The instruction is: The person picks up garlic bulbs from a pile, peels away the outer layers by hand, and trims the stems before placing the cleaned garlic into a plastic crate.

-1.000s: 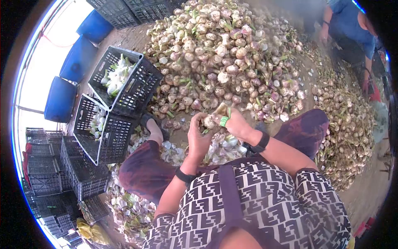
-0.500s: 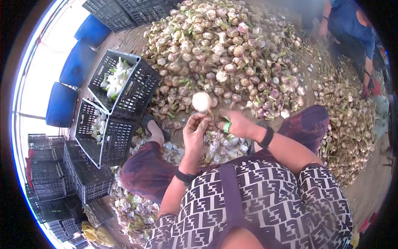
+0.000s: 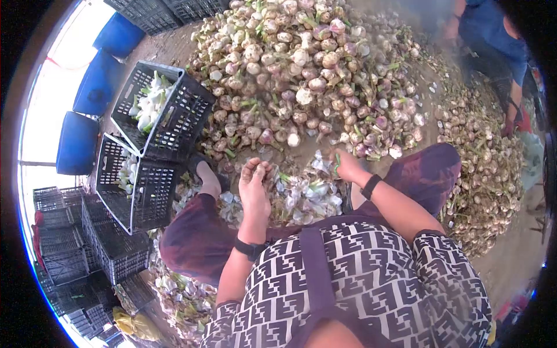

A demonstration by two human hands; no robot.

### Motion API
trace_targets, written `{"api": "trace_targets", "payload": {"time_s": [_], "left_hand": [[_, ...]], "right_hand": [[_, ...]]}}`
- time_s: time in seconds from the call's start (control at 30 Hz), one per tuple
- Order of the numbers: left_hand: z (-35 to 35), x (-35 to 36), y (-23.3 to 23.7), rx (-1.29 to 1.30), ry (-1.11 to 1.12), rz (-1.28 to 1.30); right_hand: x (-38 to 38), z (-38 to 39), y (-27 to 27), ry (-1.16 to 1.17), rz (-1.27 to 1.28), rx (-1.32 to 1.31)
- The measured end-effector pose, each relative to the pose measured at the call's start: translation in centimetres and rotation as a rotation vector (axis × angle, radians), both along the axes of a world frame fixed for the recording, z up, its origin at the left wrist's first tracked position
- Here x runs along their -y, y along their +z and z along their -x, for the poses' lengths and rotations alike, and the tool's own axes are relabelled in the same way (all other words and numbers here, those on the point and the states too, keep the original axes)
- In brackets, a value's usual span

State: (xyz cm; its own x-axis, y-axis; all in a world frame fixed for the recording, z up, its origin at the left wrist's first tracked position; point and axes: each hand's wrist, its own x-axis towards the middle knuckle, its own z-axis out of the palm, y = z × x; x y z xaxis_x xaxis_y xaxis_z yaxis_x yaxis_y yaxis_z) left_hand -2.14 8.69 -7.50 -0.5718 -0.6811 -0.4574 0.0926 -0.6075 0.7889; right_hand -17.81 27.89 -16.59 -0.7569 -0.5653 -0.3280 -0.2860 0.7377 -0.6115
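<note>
My left hand (image 3: 253, 178) is raised over the floor with its fingers curled in. I cannot make out whether anything sits between the fingertips. To the right, my right hand (image 3: 350, 168) is closed around a small green tool (image 3: 337, 163); its working end does not show. Below and between the hands lies a heap of peeled garlic skins and leaves (image 3: 304, 200). Just beyond them rises a large pile of garlic bulbs (image 3: 313, 81), many dirty, with short stems. One pale-faced bulb (image 3: 293, 140) lies at the pile's near edge.
Two black crates (image 3: 180, 116) (image 3: 154, 194) on the left hold white trimmed garlic. Blue barrels (image 3: 75, 142) and stacked black crates (image 3: 116, 238) stand farther left. A second garlic pile (image 3: 487, 185) lies at right, with another person (image 3: 493, 40) beyond it.
The round white bulb at my left fingertips is no longer there. My hands have moved apart, the left leftward and the right rightward. The view has shifted slightly.
</note>
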Motion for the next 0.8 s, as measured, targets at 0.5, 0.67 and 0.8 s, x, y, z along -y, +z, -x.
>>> {"api": "trace_targets", "payload": {"time_s": [0.5,0.67,0.8], "left_hand": [[2.7,0.3,-1.5,0.265,-0.101,-0.051],[3.1,0.2,-1.9,0.218,-0.285,-0.006],[3.5,-0.1,-1.5,0.224,-0.307,0.005]], "right_hand": [[6.7,5.8,-10.9,-0.04,-0.177,-0.025],[8.7,9.6,-19.0,-0.085,-0.329,0.546],[7.1,8.5,-18.3,-0.374,0.041,0.593]]}}
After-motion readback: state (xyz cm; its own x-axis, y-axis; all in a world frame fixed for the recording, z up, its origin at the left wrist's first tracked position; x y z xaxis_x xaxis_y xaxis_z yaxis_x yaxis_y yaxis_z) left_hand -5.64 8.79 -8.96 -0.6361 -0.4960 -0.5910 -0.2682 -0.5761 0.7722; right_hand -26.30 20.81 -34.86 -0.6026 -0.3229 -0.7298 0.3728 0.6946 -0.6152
